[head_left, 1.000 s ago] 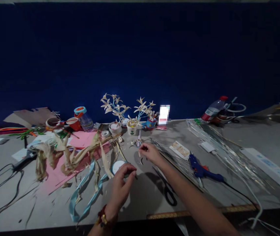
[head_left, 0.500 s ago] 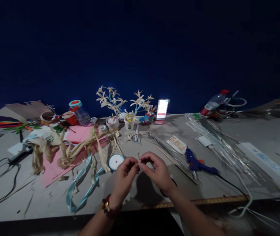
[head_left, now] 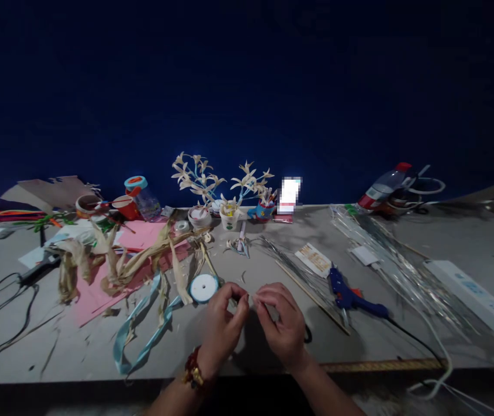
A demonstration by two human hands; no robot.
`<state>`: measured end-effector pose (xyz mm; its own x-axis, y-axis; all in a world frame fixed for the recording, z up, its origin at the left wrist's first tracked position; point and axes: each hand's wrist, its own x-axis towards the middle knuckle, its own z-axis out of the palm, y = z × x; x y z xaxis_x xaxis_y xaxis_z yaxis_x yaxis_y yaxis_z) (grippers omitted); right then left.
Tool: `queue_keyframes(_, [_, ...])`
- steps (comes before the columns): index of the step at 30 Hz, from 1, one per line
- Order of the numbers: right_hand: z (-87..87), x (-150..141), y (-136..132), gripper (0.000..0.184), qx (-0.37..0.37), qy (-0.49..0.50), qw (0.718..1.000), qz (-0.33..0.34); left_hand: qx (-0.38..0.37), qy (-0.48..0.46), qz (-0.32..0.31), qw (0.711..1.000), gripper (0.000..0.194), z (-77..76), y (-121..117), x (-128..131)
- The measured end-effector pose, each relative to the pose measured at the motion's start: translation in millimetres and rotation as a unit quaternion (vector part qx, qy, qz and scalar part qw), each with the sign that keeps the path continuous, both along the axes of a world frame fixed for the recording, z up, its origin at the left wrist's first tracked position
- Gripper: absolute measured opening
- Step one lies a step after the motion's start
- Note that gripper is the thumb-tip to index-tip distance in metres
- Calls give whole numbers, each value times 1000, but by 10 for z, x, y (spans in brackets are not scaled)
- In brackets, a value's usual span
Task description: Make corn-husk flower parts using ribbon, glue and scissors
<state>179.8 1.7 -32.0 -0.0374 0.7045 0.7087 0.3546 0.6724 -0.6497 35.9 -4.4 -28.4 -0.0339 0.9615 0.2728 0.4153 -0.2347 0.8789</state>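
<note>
My left hand (head_left: 226, 315) is pinched closed, thumb against fingertips, just in front of the ribbon spool (head_left: 204, 288). Close beside it, fingertips a small gap apart, my right hand (head_left: 280, 320) is pinched too. Whatever lies between the fingers of either hand is too small to make out. A thin curved pale sliver (head_left: 242, 277) rests on the table beyond the fingertips. Light blue ribbon (head_left: 145, 346) trails in loops left of my left hand. Right of my right hand, a thin stick (head_left: 311, 297) and a blue glue gun (head_left: 353, 297) lie on the table.
Dried corn husks (head_left: 114, 268) lie on pink paper (head_left: 95, 303) at left. Husk flowers (head_left: 199, 176) stand at the back beside a white cup (head_left: 229, 218) and a lit phone (head_left: 289, 195). Bundled wires (head_left: 396, 260), a tilted bottle (head_left: 383, 188) and a power strip (head_left: 474, 292) occupy the right.
Both hands have come slightly nearer to me, and their fingertips have drawn a little apart. The curved sliver, earlier right at the fingertips, now shows beyond them. The view has shifted slightly.
</note>
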Motion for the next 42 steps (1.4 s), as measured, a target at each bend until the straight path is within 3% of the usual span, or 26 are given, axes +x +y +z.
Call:
queue_keyframes(6, [-91,7,-69,25,14,49,999,-14,43,2,34,998,11,-54,-8,-54])
queue_keyframes(10, [-6,-4,-73,20,-21,74,997,-1,57,-13,-46,997,18,95,-35,-72])
queue_keyframes(13, [58,-19,-72,18,-24,76,997,-3,88,32,-71,993,10,216,-51,-23])
queue_keyframes(16, [61,-26,-85,19,-18,69,997,-9,118,57,-56,990,13,242,-47,28])
queue_keyframes(21, [4,1,-119,20,5,82,996,-23,188,90,3,978,11,99,-5,-27])
queue_keyframes(24, [-3,28,-125,20,-2,118,992,-32,160,81,30,983,11,58,-8,-100])
queue_keyframes(30, [-32,12,-123,16,-34,116,992,-22,124,55,-73,988,10,218,-61,-24])
queue_keyframes(37, [26,31,-136,13,-11,146,988,-50,145,36,-7,989,14,146,-37,-9])
queue_keyframes(42, [12,35,-128,11,-46,151,987,-25,137,22,-65,988,7,168,-69,-2])
